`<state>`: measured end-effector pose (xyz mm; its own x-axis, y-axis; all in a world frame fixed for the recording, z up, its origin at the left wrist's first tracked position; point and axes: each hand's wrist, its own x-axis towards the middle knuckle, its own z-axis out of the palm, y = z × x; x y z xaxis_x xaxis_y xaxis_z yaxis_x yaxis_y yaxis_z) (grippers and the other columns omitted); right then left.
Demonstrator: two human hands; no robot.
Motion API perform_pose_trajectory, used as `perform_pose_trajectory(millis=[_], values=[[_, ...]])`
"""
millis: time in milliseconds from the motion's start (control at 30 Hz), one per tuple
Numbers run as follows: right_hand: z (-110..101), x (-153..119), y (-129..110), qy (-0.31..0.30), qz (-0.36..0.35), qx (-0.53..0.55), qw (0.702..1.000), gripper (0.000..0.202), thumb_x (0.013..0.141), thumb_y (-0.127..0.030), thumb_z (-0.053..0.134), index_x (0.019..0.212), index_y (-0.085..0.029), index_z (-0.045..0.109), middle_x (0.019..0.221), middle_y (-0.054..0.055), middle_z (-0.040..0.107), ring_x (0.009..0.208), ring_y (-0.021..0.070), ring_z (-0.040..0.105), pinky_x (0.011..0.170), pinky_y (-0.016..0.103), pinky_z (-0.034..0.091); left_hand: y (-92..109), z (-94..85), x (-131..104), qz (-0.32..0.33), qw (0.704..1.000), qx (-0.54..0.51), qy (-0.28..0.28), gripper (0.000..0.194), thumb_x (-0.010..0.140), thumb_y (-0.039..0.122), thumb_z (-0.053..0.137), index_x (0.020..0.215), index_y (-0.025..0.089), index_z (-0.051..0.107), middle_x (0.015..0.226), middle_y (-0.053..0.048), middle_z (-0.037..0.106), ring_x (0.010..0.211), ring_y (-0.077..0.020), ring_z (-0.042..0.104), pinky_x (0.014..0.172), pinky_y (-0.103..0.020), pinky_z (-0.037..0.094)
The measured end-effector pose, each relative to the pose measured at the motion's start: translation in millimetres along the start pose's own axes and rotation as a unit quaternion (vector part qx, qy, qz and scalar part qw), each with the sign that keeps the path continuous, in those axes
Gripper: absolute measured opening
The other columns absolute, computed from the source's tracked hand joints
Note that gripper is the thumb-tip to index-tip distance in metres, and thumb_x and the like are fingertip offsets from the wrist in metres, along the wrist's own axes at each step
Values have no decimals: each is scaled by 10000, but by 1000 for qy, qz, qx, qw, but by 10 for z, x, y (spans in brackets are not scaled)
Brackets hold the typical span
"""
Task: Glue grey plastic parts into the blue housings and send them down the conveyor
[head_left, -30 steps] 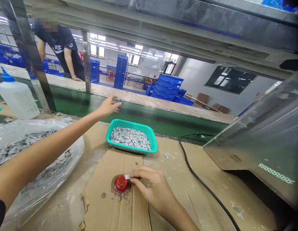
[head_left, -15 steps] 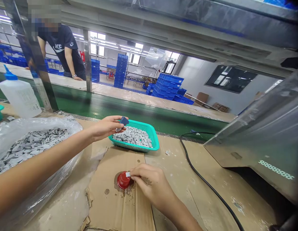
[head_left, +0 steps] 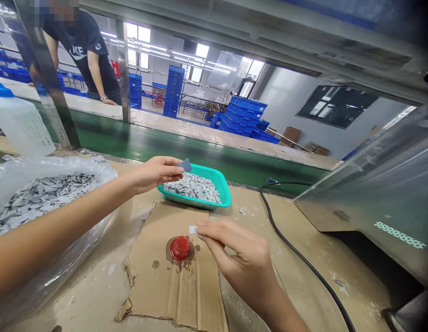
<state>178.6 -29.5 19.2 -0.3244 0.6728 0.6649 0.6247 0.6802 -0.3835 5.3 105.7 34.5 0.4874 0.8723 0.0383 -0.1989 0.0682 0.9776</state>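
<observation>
My left hand point(head_left: 158, 173) pinches a small dark blue-grey flat piece point(head_left: 185, 165) over the left rim of a teal basket point(head_left: 225, 193). Small pale grey pieces point(head_left: 195, 188) fill that basket. Between the thumb and fingers of my right hand point(head_left: 236, 249) is a small white piece point(head_left: 193, 229), held just above and right of a red cup-shaped thing point(head_left: 180, 248). The red thing stands on a torn cardboard sheet point(head_left: 155, 290), with a wet stain and drops around it. My right hand does not touch it.
At left, a clear plastic bag point(head_left: 105, 170) holds many grey pieces, with a white blue-capped bottle point(head_left: 22, 122) behind it. A black cable point(head_left: 300, 260) runs down the right. A green conveyor point(head_left: 148, 143) crosses behind; beyond it a person point(head_left: 86, 55) leans on the ledge.
My right hand has lifted the white piece off the red cup-shaped thing, up and to the right. My left hand has turned the dark piece so its flat face shows. The view has shifted slightly.
</observation>
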Motion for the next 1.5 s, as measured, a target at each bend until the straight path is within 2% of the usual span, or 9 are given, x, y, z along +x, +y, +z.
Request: perform_pose_trajectory(millis=[167,267,433,633,733,833,1000,1133,1500], values=[[61,7,17,-85,5,22,996,207,738,-29,497,745,-161,656,687,44,666,646,137,619,575,228,509,70,37,-75,35,993,102,-45,131,648,214,644,727,132,580,620,28,520,585,-68,493,600,-214,391],[85,9,41,-50,20,26,998,205,740,-35,500,754,-163,660,723,51,673,694,144,627,609,235,511,97,53,-105,45,984,159,-59,167,641,247,645,744,131,584,610,32,496,565,-75,483,558,-219,379],[110,1,61,-79,39,36,995,205,724,-36,514,739,-164,672,689,43,672,625,137,622,555,228,506,88,90,-125,46,970,238,-34,319,635,249,631,939,161,594,704,20,502,597,-95,506,588,-247,397],[17,48,-3,-23,97,68,993,194,705,-62,557,720,-211,681,725,30,684,675,160,633,594,261,516,8,124,-106,120,948,291,-46,203,584,207,651,780,158,634,783,-22,598,707,-155,537,643,-266,403],[-59,65,-14,-14,136,94,986,174,695,-80,583,717,-219,685,703,21,681,645,158,622,568,263,511,-25,185,-136,146,934,317,-81,210,615,224,633,816,163,627,821,-37,624,747,-175,553,641,-259,415],[-129,69,21,54,155,107,981,173,682,-86,613,747,-230,682,722,7,670,683,151,608,597,256,504,-48,278,-206,167,915,348,-122,197,645,226,612,833,169,620,829,-35,632,766,-178,560,632,-243,425],[-161,64,125,133,195,124,964,178,675,-82,618,757,-226,684,716,-2,641,661,132,589,607,253,508,-73,407,-315,179,915,339,-122,202,641,215,620,835,177,581,822,-19,604,737,-154,559,615,-222,442],[-125,65,174,124,207,136,961,159,663,-82,623,729,-210,691,681,6,636,626,137,587,569,263,507,-100,436,-341,178,932,302,-93,296,616,174,637,879,193,502,730,8,550,687,-138,549,604,-225,449],[-60,40,230,105,193,127,967,165,669,-80,610,719,-214,691,699,22,663,676,163,602,621,306,512,-150,475,-382,165,952,232,-116,395,623,147,631,947,237,424,643,49,479,606,-113,513,515,-203,411]])
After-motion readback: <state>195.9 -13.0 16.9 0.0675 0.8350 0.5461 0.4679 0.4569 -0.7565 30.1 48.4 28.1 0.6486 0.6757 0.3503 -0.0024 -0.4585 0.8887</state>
